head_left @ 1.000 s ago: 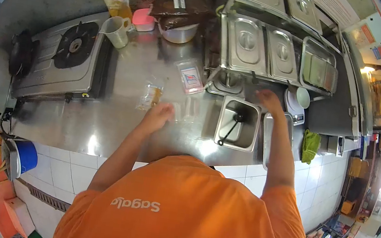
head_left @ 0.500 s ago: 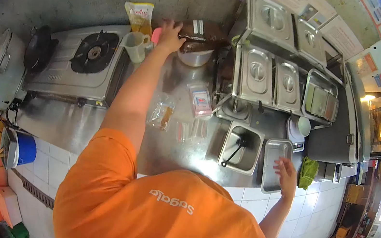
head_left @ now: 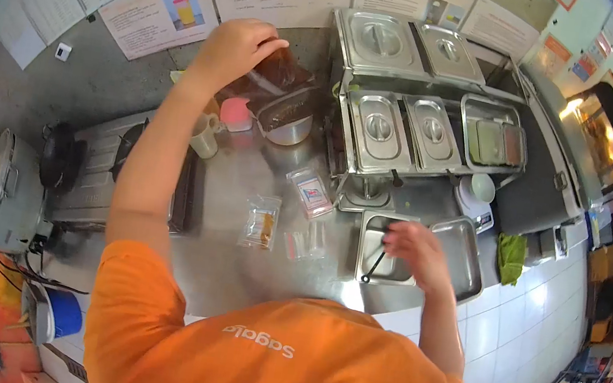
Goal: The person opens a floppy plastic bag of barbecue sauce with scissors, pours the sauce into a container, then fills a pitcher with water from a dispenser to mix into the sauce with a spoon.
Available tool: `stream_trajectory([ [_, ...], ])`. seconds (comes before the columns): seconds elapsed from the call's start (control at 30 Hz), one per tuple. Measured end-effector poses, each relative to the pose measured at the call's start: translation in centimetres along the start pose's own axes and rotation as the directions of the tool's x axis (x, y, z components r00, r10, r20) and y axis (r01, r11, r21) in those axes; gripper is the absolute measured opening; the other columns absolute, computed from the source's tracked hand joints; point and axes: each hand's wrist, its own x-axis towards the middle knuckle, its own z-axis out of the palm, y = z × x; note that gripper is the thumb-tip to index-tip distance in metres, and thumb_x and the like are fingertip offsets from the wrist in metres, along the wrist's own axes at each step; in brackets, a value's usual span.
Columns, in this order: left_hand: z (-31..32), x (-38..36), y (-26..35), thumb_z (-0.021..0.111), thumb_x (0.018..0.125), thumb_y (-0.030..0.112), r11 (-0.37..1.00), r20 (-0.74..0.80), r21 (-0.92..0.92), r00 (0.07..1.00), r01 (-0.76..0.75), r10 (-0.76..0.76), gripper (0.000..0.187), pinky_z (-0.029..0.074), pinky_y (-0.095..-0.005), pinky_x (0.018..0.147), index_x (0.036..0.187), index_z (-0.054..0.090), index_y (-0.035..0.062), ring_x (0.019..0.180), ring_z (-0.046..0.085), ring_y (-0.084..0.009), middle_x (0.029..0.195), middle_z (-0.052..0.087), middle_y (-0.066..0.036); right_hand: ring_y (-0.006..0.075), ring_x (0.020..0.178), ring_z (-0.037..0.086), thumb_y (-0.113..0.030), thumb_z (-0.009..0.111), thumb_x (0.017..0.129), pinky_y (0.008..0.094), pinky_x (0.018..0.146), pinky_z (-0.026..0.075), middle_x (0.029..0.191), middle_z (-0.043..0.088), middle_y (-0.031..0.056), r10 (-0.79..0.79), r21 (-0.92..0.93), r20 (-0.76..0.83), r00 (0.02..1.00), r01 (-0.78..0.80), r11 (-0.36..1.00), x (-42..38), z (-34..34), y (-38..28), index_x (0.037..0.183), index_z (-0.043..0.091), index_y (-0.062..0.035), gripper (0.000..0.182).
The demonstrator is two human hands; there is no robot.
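Note:
My left hand (head_left: 239, 47) is raised at the back of the counter, its fingers closed on the top of a dark brown plastic bag (head_left: 280, 70). The bag's lower part hangs over a round metal bowl (head_left: 290, 133) and hides some of its rim. A pink-lidded container (head_left: 237, 113) and a clear measuring jug (head_left: 205, 138) stand just left of the bowl. Over the steel pan (head_left: 372, 236) at the front right hovers my right hand (head_left: 420, 253), loosely open and slightly blurred. Inside that pan leans a black-handled utensil (head_left: 373, 266).
Small clear packets (head_left: 261, 223) and a labelled pack (head_left: 310, 193) lie mid-counter. Lidded steel pans (head_left: 379, 128) fill a rack at the right. A gas stove (head_left: 95, 162) stands left; a shallow tray (head_left: 473, 266), white scale (head_left: 478, 216) and green cloth (head_left: 510, 259) are at right.
My left hand has gripped the brown bag and lifted its top up and leftward. My right hand has moved left from the shallow tray to over the steel pan. The view has shifted.

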Motion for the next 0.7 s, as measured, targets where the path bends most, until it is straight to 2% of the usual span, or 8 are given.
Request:
stream_trajectory([
  [0.1, -5.0, -1.0, 5.2, 0.064, 0.079, 0.022, 0.993, 0.082, 0.021, 0.990, -0.118, 0.116, 0.023, 0.043, -0.0358, 0.059, 0.075, 0.061, -0.0011, 0.066, 0.056, -0.0300, 0.070, 0.059, -0.013, 0.0262, 0.099, 0.057, -0.062, 0.028, 0.089, 0.0435, 0.085, 0.046, 0.111, 0.058, 0.0176, 0.295, 0.111, 0.494, 0.818, -0.396, 0.911, 4.1, 5.7, 1.0, 0.133, 0.038, -0.0027, 0.074],
  [0.13, -6.1, -1.7, 6.7, 0.065, 0.079, 0.021, 0.995, 0.123, -0.009, 0.988, -0.095, 0.096, 0.022, 0.043, -0.0356, 0.060, 0.075, 0.062, -0.0006, 0.067, 0.056, -0.0297, 0.070, 0.059, -0.013, 0.0322, 0.112, 0.050, -0.071, 0.024, 0.083, 0.0516, 0.093, 0.039, 0.125, 0.049, 0.0212, 0.341, 0.184, 0.619, 0.708, -0.553, 0.813, 5.7, 7.3, 2.1, 0.139, 0.028, -0.0055, 0.086],
  [0.2, -7.0, -3.7, 9.8, 0.066, 0.077, 0.019, 0.995, 0.184, -0.039, 0.978, -0.095, 0.100, 0.019, 0.043, -0.0355, 0.059, 0.076, 0.062, 0.0005, 0.067, 0.056, -0.0292, 0.070, 0.059, -0.012, 0.0340, 0.120, 0.044, -0.078, 0.025, 0.077, 0.0529, 0.092, 0.040, 0.134, 0.041, 0.0225, 0.296, 0.303, 0.762, 0.576, -0.721, 0.623, 6.2, 10.4, 2.2, 0.142, 0.018, -0.0054, 0.097],
  [0.33, -8.7, -8.3, 15.5, 0.073, 0.069, 0.011, 0.890, 0.165, -0.131, 0.875, -0.437, 0.454, 0.016, 0.031, -0.0314, 0.039, 0.072, 0.057, 0.0077, 0.048, 0.042, -0.0185, 0.056, 0.039, -0.002, 0.0312, 0.121, 0.044, -0.065, 0.037, 0.085, 0.0525, 0.097, 0.037, 0.133, 0.042, 0.0178, 0.141, 0.522, 0.715, 0.685, -0.657, 0.544, 3.4, 12.5, 3.2, 0.138, 0.029, -0.0057, 0.080],
  [0.4, -9.9, -9.9, 18.0, 0.076, 0.069, 0.016, 0.871, 0.151, -0.175, 0.862, -0.459, 0.485, 0.023, 0.028, -0.0283, 0.038, 0.077, 0.057, 0.0058, 0.046, 0.038, -0.0158, 0.056, 0.034, 0.000, 0.0279, 0.114, 0.049, -0.043, 0.045, 0.091, 0.0484, 0.095, 0.040, 0.126, 0.049, 0.0143, 0.227, 0.455, 0.553, 0.801, -0.520, 0.723, 1.6, 12.5, 3.1, 0.127, 0.043, -0.0017, 0.054],
  [0.43, -10.4, -10.3, 18.9, 0.077, 0.069, 0.018, 0.855, 0.142, -0.221, 0.852, -0.470, 0.505, 0.025, 0.028, -0.0275, 0.038, 0.077, 0.056, 0.0050, 0.046, 0.037, -0.0151, 0.056, 0.034, 0.000, 0.0212, 0.103, 0.056, -0.022, 0.048, 0.093, 0.0386, 0.091, 0.045, 0.113, 0.057, 0.0108, 0.218, 0.483, 0.514, 0.829, -0.490, 0.725, 1.0, 11.8, 2.0, 0.116, 0.051, 0.0012, 0.033],
  [0.67, -8.8, -10.9, 24.3, 0.074, 0.072, 0.015, 0.605, -0.052, -0.335, 0.655, -0.723, 0.754, 0.021, 0.027, -0.0238, 0.040, 0.075, 0.056, 0.0051, 0.048, 0.038, -0.0111, 0.058, 0.034, 0.002, 0.0180, 0.100, 0.059, -0.014, 0.050, 0.091, 0.0337, 0.088, 0.048, 0.109, 0.060, 0.0111, -0.074, 0.620, 0.192, 0.978, -0.063, 0.782, -3.2, 6.6, -5.8, 0.117, 0.052, 0.0024, 0.031],
  [0.7, -8.5, -10.6, 25.2, 0.076, 0.069, 0.028, 0.605, -0.004, -0.313, 0.638, -0.732, 0.770, 0.029, 0.028, -0.0245, 0.040, 0.074, 0.056, 0.0075, 0.047, 0.038, -0.0111, 0.057, 0.035, 0.002, 0.0178, 0.100, 0.059, -0.011, 0.051, 0.090, 0.0337, 0.088, 0.048, 0.110, 0.061, 0.0104, -0.158, 0.578, 0.124, 0.980, 0.058, 0.814, -4.4, 5.8, -7.0, 0.117, 0.053, 0.0021, 0.030],
])
